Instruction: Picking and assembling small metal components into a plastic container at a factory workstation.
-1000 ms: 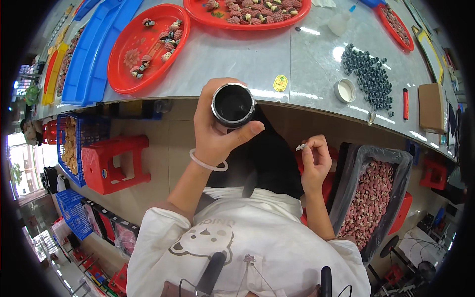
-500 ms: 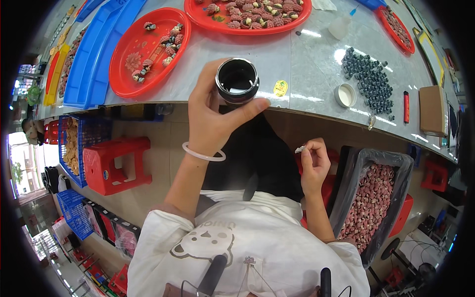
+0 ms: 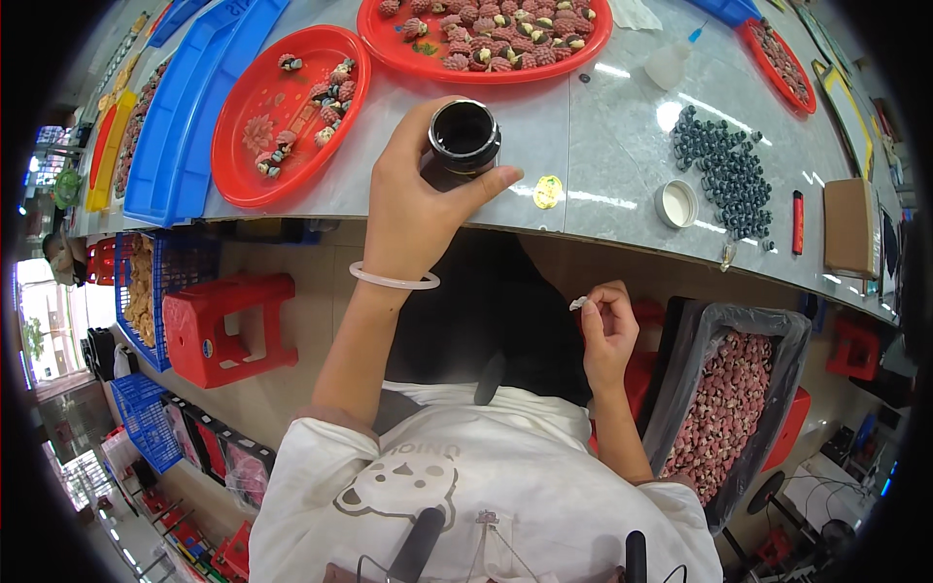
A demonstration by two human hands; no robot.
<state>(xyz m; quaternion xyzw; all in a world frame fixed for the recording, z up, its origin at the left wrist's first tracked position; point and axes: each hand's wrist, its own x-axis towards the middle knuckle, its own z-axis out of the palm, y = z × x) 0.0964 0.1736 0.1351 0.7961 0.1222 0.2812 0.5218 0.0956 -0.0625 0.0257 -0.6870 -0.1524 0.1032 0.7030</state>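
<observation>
While my left hand wraps a dark open jar, held mouth-up presumably against spills, my right hand pinches a small white scrap.

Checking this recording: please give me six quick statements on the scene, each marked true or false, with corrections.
1. The left hand holds a jar; the right hand pinches a white scrap. True.
2. The jar's mouth faces the floor. False: it faces up, open.
3. A pale bracelet circles the left wrist. True.
4. A red stick lies right of the dark pieces. True.
5. The dark pieces sit in a tray. False: they lie on the table.
6. The right hand rests on the table. False: it is off it.
</observation>
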